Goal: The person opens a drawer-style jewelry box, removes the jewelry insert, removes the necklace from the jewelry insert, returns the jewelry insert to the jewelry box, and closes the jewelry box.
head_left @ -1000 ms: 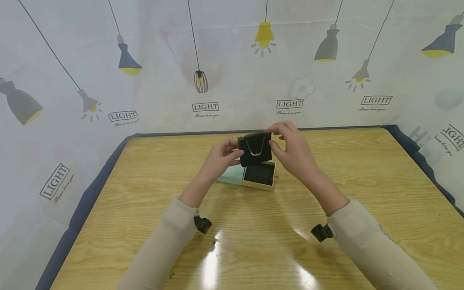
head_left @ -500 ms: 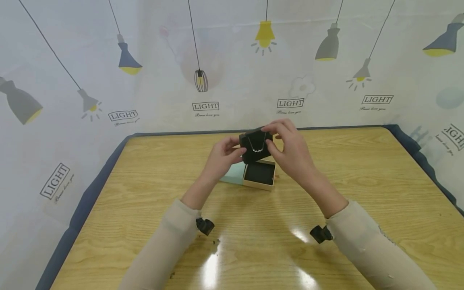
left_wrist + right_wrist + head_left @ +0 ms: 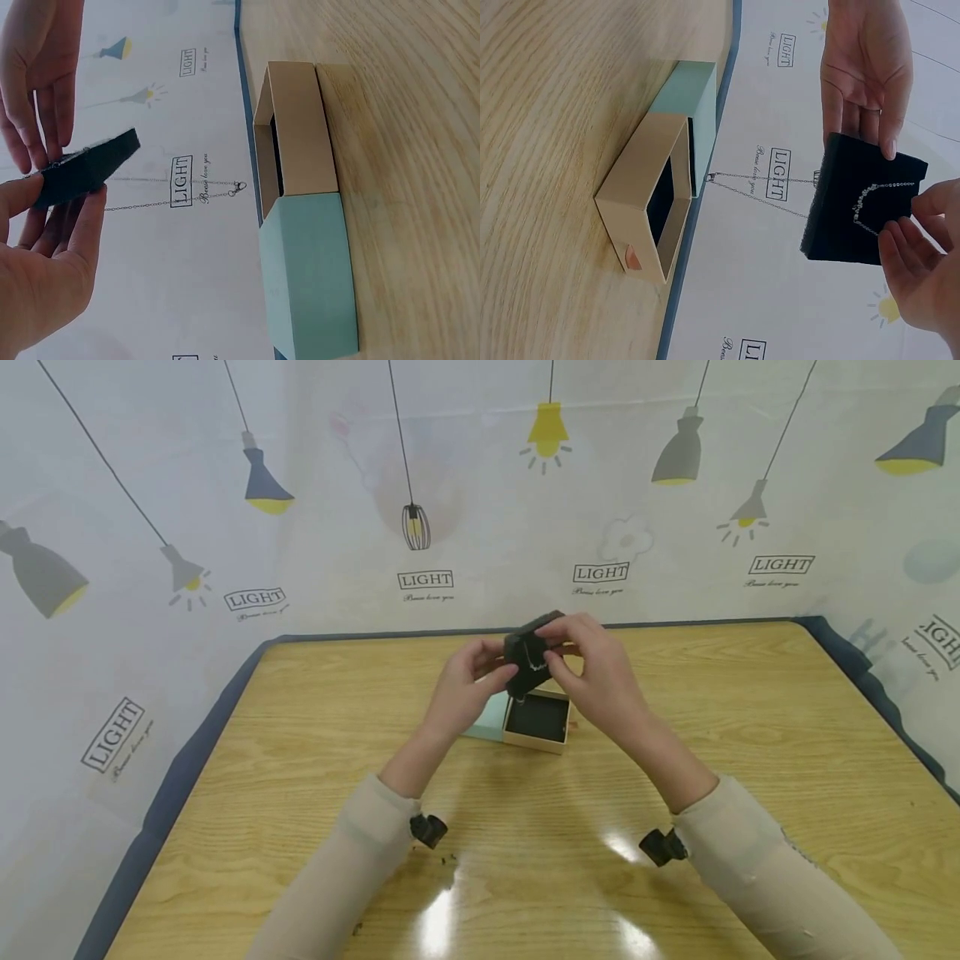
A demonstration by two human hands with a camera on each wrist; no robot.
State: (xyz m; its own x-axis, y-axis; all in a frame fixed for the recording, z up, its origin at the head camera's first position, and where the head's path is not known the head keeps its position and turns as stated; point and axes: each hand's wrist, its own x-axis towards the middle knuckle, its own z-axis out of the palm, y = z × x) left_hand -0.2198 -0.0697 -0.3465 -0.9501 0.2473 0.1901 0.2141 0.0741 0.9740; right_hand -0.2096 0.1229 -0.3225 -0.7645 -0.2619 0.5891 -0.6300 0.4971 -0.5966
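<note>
In the head view, a small black necklace pad is held up and tilted above a drawer-style gift box. A silver necklace lies across its front, and the clasp end of the chain dangles below it. My left hand grips the pad's left side, thumb in front and fingers behind. My right hand holds the opposite edge, its fingertips on the face by the chain; I cannot tell if they pinch the chain too. The beige drawer sticks out of the mint-green sleeve, showing a black inside.
The box rests on a wood-grain table near its back edge. A ribbon tab shows at the drawer's end. Behind the table hangs a white backdrop printed with lamps.
The pad has turned from facing the head camera to a steeper tilt, rising slightly. My right fingertips have moved left over its face, and the chain's loose end now shows beneath it.
</note>
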